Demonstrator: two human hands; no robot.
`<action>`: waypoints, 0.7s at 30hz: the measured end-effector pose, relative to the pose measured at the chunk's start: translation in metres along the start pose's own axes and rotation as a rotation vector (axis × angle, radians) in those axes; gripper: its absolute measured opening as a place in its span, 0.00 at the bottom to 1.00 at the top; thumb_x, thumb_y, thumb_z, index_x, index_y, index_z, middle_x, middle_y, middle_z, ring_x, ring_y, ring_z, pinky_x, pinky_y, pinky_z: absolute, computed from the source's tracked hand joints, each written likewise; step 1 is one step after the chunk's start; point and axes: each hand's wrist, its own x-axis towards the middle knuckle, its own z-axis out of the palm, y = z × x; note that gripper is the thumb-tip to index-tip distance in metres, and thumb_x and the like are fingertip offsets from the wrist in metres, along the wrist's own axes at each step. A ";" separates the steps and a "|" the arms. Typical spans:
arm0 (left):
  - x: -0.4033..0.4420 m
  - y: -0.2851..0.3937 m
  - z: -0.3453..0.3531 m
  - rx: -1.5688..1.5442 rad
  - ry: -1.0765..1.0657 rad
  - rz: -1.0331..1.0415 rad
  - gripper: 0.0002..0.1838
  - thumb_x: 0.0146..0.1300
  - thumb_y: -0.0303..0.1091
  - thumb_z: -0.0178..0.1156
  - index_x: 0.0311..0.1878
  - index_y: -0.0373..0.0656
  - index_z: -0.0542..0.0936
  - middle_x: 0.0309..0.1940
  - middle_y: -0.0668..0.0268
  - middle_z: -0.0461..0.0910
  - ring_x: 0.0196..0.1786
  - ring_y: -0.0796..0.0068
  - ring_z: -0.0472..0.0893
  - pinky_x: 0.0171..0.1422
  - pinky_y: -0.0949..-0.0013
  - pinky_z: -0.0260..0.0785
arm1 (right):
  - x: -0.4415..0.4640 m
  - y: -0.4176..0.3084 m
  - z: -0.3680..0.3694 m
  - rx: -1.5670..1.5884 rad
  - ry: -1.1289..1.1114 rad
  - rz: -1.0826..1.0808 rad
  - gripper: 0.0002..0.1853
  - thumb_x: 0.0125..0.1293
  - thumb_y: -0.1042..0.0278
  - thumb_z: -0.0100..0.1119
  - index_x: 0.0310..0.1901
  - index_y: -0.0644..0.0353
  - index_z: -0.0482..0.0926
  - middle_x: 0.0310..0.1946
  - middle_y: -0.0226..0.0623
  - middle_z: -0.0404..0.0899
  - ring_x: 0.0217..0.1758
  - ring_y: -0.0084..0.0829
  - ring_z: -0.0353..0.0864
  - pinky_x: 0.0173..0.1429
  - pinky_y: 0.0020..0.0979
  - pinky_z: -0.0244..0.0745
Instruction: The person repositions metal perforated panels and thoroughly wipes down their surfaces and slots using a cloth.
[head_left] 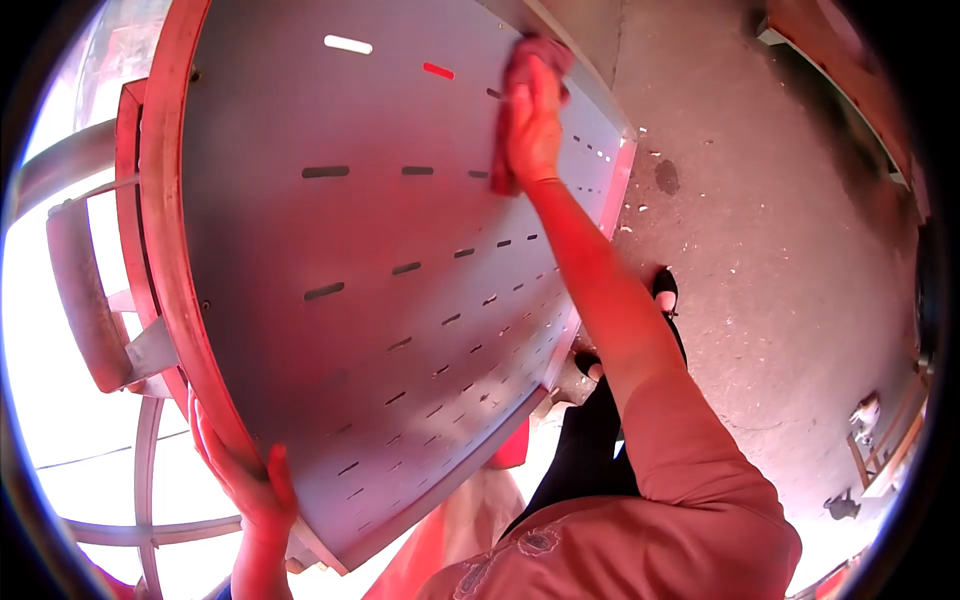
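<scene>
A large grey metal panel [260,230] with rows of narrow slots fills the left and middle of the view, tilted, with a reddish raised frame [175,210] along its left edge. My right hand [535,130] presses a dark red cloth [522,62] onto the panel near its far right edge. Parts of the cloth stick out above the fingers and to their left. At the lower left, my left hand [250,480] grips the frame, its thumb on the inner side and its fingers along the outer side.
Brown metal tubing [85,290] stands left of the panel against bright light. The concrete floor [760,250] to the right has small white scraps and a dark stain. My feet are beside the panel. A wooden piece of furniture [885,450] stands at the far right.
</scene>
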 end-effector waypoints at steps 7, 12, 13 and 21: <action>-0.001 0.001 0.001 0.021 0.040 0.007 0.39 0.65 0.29 0.57 0.75 0.33 0.51 0.73 0.43 0.54 0.75 0.40 0.56 0.75 0.46 0.47 | -0.117 -0.106 0.006 0.118 -0.114 0.105 0.26 0.68 0.62 0.51 0.66 0.60 0.67 0.68 0.49 0.64 0.74 0.49 0.59 0.74 0.47 0.55; -0.002 0.002 0.000 0.025 0.061 0.010 0.37 0.64 0.27 0.57 0.75 0.33 0.53 0.72 0.44 0.56 0.74 0.41 0.58 0.75 0.48 0.49 | -0.173 -0.225 -0.006 0.339 -0.530 -0.620 0.24 0.52 0.68 0.66 0.54 0.47 0.81 0.62 0.46 0.71 0.70 0.53 0.65 0.68 0.57 0.61; -0.002 0.001 0.000 0.030 0.065 0.015 0.37 0.64 0.26 0.57 0.75 0.33 0.54 0.72 0.44 0.56 0.74 0.41 0.58 0.75 0.49 0.50 | -0.171 -0.208 -0.007 0.296 -0.487 -0.599 0.25 0.50 0.67 0.67 0.54 0.45 0.81 0.62 0.46 0.71 0.69 0.53 0.66 0.67 0.56 0.62; 0.003 0.017 0.005 0.113 0.127 -0.114 0.40 0.63 0.28 0.62 0.75 0.35 0.54 0.72 0.47 0.58 0.74 0.46 0.59 0.75 0.48 0.51 | -0.182 0.034 -0.048 -0.327 -0.183 0.629 0.33 0.69 0.62 0.57 0.73 0.51 0.57 0.72 0.49 0.57 0.70 0.61 0.57 0.73 0.49 0.58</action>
